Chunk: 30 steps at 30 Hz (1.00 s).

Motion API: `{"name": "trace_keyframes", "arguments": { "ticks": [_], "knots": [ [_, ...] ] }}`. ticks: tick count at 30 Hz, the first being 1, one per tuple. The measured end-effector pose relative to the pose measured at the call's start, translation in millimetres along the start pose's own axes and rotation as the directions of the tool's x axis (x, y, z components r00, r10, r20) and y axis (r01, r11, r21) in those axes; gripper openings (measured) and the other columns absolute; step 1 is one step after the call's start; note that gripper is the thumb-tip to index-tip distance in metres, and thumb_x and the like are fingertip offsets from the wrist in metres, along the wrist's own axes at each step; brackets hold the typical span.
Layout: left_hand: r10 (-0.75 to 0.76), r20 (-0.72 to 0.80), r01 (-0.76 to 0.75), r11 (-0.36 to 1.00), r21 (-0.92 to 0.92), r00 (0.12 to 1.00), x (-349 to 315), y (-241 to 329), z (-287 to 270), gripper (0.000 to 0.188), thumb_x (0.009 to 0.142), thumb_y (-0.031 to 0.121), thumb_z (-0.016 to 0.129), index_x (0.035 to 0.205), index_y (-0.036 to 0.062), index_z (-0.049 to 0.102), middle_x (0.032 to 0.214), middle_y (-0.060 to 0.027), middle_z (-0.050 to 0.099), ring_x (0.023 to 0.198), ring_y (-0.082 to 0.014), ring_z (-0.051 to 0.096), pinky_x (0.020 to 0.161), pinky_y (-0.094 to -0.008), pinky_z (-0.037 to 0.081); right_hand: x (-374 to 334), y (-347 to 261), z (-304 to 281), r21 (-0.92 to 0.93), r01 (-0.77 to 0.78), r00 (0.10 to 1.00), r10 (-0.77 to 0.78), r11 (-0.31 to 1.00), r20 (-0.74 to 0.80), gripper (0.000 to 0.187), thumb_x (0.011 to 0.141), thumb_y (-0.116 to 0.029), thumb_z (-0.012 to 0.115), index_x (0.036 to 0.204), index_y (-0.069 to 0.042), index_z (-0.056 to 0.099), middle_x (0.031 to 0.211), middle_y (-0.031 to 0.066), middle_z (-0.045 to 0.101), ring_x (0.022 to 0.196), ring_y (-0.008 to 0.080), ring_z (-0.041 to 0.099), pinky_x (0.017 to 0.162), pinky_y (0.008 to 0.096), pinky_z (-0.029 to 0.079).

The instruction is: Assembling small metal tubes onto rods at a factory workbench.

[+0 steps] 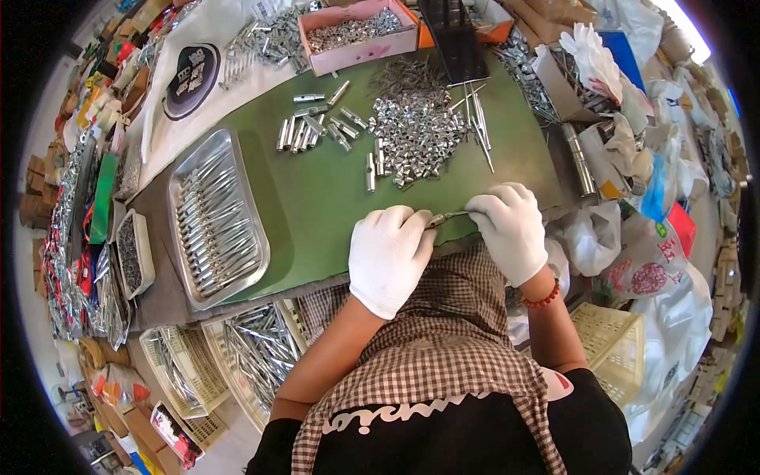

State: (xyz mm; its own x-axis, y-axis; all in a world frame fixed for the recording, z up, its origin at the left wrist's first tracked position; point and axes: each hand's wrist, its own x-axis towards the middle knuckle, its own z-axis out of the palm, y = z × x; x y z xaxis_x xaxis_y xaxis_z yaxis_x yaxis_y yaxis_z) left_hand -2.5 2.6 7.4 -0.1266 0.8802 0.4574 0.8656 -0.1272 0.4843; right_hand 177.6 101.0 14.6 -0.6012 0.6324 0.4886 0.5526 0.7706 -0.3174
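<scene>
Both my hands wear white knit gloves and meet at the near edge of the green table mat (pixel 317 206). Between them runs a slim metal piece (pixel 449 215), thicker at its left end. My left hand (pixel 390 257) is closed around that thicker end, so its fingers hide part of it. At the thin right end, my right hand (pixel 511 232) pinches with thumb and fingers. Beyond the hands lies a heap of small shiny metal fittings (pixel 419 131). Short metal tubes (pixel 305 133) lie left of it, a few of them upright or leaning together (pixel 370 170).
A steel tray (pixel 264 257) of neatly lined-up metal rods sits at the left. Thin pointed rods (pixel 479 119) lie right of the heap. A pink box (pixel 360 57) of fittings stands at the back. Plastic baskets (pixel 613 348) flank my lap; bags and cartons crowd the right side.
</scene>
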Motion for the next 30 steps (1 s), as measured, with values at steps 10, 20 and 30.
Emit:
{"name": "trace_keyframes", "arguments": {
  "ticks": [10, 20, 30],
  "knots": [
    [-0.031, 0.022, 0.031, 0.999, -0.031, 0.999, 1, 1, 0, 0.014, 0.078, 0.01, 0.074, 0.092, 0.0117, 0.071, 0.087, -0.0062, 0.063, 0.08, -0.0307, 0.061, 0.073, -0.043, 0.047, 5, 2, -2, 0.039, 0.035, 0.998, -0.036, 0.999, 0.044, 0.016, 0.076, -0.007, 0.075, 0.088, -0.014, 0.068, 0.085, 0.0023, 0.065, 0.09, 0.0274, 0.063, 0.084, 0.0413, 0.048],
    [-0.068, 0.05, 0.072, 0.994, -0.08, 0.996, 3, -3, 0, 0.012, 0.076, 0.01, 0.075, 0.087, 0.0111, 0.07, 0.088, -0.0071, 0.065, 0.081, -0.0315, 0.062, 0.074, -0.0436, 0.048, 12, 4, -1, 0.046, 0.133, 0.987, -0.137, 0.99, 0.084, 0.016, 0.075, -0.008, 0.077, 0.089, -0.015, 0.073, 0.094, 0.0041, 0.067, 0.101, 0.0297, 0.063, 0.091, 0.0414, 0.049],
    [-0.102, 0.09, 0.11, 0.99, -0.086, 0.991, 5, -2, -3, 0.01, 0.076, 0.012, 0.075, 0.085, 0.0103, 0.072, 0.086, -0.0068, 0.065, 0.083, -0.0304, 0.062, 0.075, -0.0422, 0.048, 69, 52, 23, -0.196, -0.137, 0.99, 0.129, 0.971, -0.054, 0.009, 0.081, -0.024, 0.074, 0.088, -0.019, 0.077, 0.092, 0.0061, 0.067, 0.097, 0.0296, 0.063, 0.088, 0.0421, 0.047]
  ]
}}
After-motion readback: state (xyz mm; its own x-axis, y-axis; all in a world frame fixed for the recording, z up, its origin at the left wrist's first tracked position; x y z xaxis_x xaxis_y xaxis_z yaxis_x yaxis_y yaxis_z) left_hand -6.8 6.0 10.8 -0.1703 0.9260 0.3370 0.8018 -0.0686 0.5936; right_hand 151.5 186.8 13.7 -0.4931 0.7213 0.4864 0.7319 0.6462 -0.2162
